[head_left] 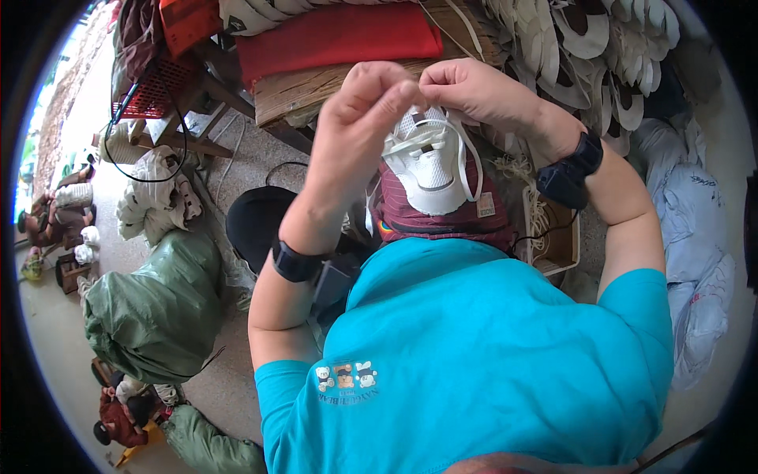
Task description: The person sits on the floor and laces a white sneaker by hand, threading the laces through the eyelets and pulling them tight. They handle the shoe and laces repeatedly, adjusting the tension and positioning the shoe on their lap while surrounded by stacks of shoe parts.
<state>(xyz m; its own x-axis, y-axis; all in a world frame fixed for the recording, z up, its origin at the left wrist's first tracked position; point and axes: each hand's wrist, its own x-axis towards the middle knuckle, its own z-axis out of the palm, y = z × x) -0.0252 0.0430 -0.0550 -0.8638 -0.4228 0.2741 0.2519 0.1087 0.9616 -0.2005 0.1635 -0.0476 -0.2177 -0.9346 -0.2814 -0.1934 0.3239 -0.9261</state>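
A white lace-up shoe (433,175) rests on the dark red striped cloth (392,207) over my lap, its toe toward me. White shoelace (470,150) loops loosely across its tongue and down its right side. Above the shoe's far end, my left hand (373,101) is closed in a pinch, thumb against curled fingers, on the shoelace. My right hand (467,88) pinches the shoelace too, its fingertips almost meeting those of my left. The bit of lace between the fingertips is mostly hidden.
Beyond my hands stands a wooden bench (296,93) with a red cloth (347,43). White shoe pieces (588,47) hang in bunches at far right. A box of laces (562,237) sits right of my lap. Green sacks (158,304) lie at left, pale bags (695,261) at right.
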